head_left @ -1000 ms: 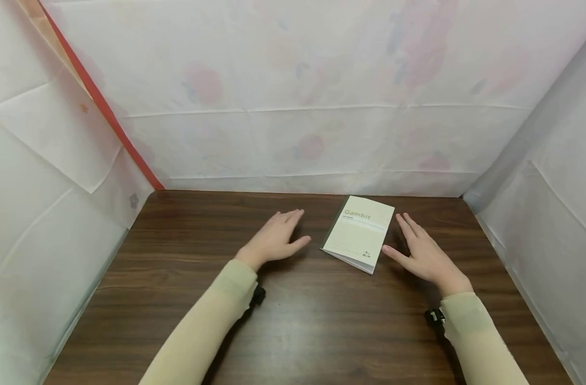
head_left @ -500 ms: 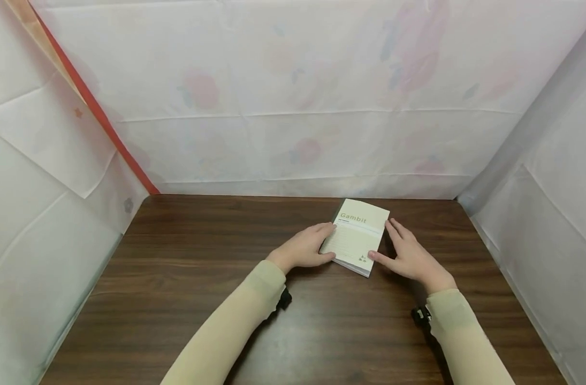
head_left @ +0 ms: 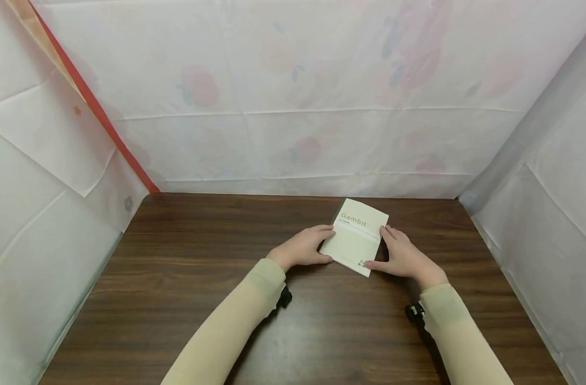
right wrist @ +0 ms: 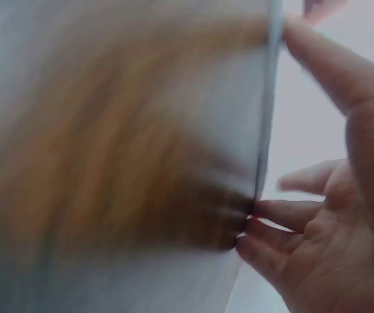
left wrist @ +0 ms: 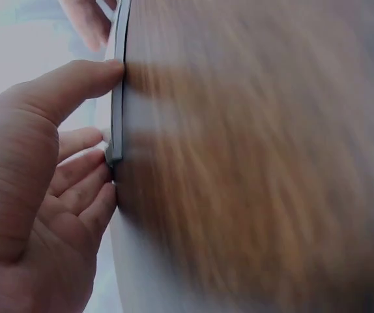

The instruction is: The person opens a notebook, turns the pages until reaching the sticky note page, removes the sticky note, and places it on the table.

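Fingers [head_left: 324,230] of left hand [head_left: 299,248] curled against left edge of booklet [head_left: 355,241], thumb at near-left corner; fingers [head_left: 388,233] of right hand [head_left: 403,256] against right edge, thumb at near-right corner. Booklet, pale cover printed "Gambit", pinched between the 2 hands, near edge apparently just raised off dark wooden tabletop [head_left: 201,299], toward far right. Wrist views: thumb [left wrist: 70,81] and fingertips [right wrist: 265,225] bearing on thin edge of booklet [left wrist: 116,98], much blurred. Risk: thin, limp pages buckling or slipping under edge-only squeeze; uneven pressure from 1 side likely to skew booklet or drop it flat.
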